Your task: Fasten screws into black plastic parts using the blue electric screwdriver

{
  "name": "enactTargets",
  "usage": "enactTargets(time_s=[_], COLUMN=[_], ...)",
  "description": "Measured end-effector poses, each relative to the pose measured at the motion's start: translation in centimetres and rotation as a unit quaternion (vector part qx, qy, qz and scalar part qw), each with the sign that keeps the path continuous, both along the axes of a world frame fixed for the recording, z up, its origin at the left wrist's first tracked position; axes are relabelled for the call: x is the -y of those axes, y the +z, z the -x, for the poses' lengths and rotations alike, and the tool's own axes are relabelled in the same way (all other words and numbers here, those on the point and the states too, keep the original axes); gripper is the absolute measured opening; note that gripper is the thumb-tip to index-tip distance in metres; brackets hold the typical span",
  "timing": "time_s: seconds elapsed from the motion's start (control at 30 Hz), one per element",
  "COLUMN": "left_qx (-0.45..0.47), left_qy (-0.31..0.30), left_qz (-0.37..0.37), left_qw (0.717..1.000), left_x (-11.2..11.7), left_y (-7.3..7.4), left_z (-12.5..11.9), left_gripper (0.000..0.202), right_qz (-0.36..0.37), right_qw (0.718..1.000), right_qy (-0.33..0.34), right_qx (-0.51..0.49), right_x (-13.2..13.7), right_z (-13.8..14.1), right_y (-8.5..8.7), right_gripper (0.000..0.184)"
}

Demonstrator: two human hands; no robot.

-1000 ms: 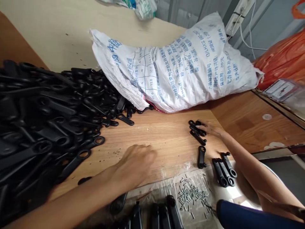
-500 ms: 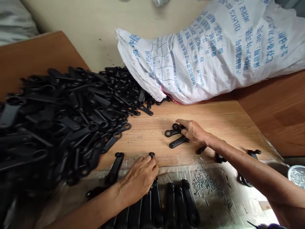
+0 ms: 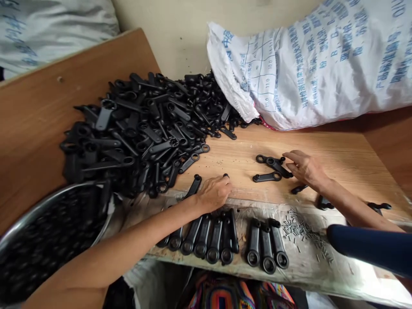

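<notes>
My left hand (image 3: pixel 215 192) is closed, fingers curled down at the back edge of the worn sheet, with a black knobbed crank handle (image 3: pixel 225 175) mostly hidden under its fingertips. My right hand (image 3: pixel 307 169) has its fingers stretched out, just right of a small group of loose crank handles (image 3: pixel 278 167); the fingertips are at the nearest knob, and I cannot tell whether they touch it. Below my left hand, several crank handles (image 3: pixel 202 240) lie side by side, ring ends toward me. Three more handles (image 3: pixel 268 251) form a separate row to the right.
A large heap of black handles (image 3: pixel 151 124) covers the back left. A metal basin (image 3: pixel 58 198) of black parts stands front left. Small metal pins (image 3: pixel 299 229) lie scattered on the sheet. A printed white sack (image 3: pixel 299 73) leans behind. A navy cylindrical object (image 3: pixel 370 249) juts in from the right.
The view has shifted, showing more of the left side and the front edge. My right hand has drawn back a little, uncovering more of the loose handles. The navy object has come into view.
</notes>
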State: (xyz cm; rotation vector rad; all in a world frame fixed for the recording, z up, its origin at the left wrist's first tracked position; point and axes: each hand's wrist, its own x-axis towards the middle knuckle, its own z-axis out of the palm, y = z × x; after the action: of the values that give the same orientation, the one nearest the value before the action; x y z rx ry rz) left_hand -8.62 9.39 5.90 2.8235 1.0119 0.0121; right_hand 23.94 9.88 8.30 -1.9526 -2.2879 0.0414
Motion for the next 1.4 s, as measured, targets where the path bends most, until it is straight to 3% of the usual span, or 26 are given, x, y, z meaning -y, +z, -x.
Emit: enactTargets(time_s=[0.17, 0.3, 0.43, 0.6, 0.73, 0.83, 0.9, 0.97, 1.03, 1.13, 1.2, 1.3, 1.4], left_qx=[0.019, 0.031, 0.011, 0.014, 0.003, -0.008, 0.009, 0.044, 0.076, 0.049, -0.013, -0.078, -0.101], left_qy=[-0.003, -0.083, -0.139, -0.192, -0.234, -0.262, -0.264, -0.242, -0.178, -0.066, -0.034, -0.003, 0.034], left_qz=[0.028, 0.088, 0.099, 0.065, 0.084, 0.115, 0.117, 0.106, 0.082, 0.047, 0.042, 0.052, 0.049], left_qw=[0.999, 0.992, 0.985, 0.979, 0.969, 0.958, 0.957, 0.964, 0.978, 0.995, 0.998, 0.996, 0.993], left_x=[1.1, 3.3, 4.9, 5.3, 5.9, 6.0, 5.4, 4.2, 2.5, 0.1, -0.6, -0.6, -0.5], left_y=[2.4, 4.2, 3.7, 2.2, 1.4, 1.4, 2.2, 3.6, 5.2, 6.3, 5.6, 3.5, 2.1], left_z=[1.1, 1.7, 0.9, -1.3, -3.1, -3.6, -3.3, -2.4, -1.3, 0.0, 0.3, 0.3, 0.7], left_gripper=[0.024, 0.018, 0.015, 0.012, 0.015, 0.014, 0.013, 0.012, 0.018, 0.025, 0.024, 0.022, 0.025], right_qz=[0.083, 0.156, 0.164, 0.127, 0.125, 0.114, 0.087, 0.051, 0.028, 0.045, 0.082, 0.130, 0.125], right_qw=[0.994, 0.980, 0.973, 0.971, 0.966, 0.971, 0.982, 0.995, 0.999, 0.986, 0.972, 0.957, 0.948], right_qy=[0.006, -0.002, -0.020, -0.064, -0.083, -0.078, -0.072, -0.038, 0.027, 0.155, 0.217, 0.259, 0.292], right_qx=[0.075, 0.119, 0.159, 0.194, 0.209, 0.194, 0.150, 0.072, -0.001, -0.039, -0.022, 0.017, 0.002], right_x=[3.1, 3.7, 3.7, 4.8, 5.5, 5.4, 5.2, 5.0, 4.7, 4.0, 3.3, 1.9, 0.5], right_z=[1.8, 2.8, 2.9, 2.6, 2.2, 1.2, 0.4, 0.1, 0.7, 3.8, 6.9, 11.2, 12.8], right_y=[1.3, 1.4, 1.3, 1.0, 0.6, 1.1, 2.0, 3.0, 3.7, 3.5, 2.6, 0.9, 0.2], right_gripper=[0.035, 0.032, 0.030, 0.034, 0.025, 0.024, 0.024, 0.024, 0.024, 0.024, 0.021, 0.011, 0.017])
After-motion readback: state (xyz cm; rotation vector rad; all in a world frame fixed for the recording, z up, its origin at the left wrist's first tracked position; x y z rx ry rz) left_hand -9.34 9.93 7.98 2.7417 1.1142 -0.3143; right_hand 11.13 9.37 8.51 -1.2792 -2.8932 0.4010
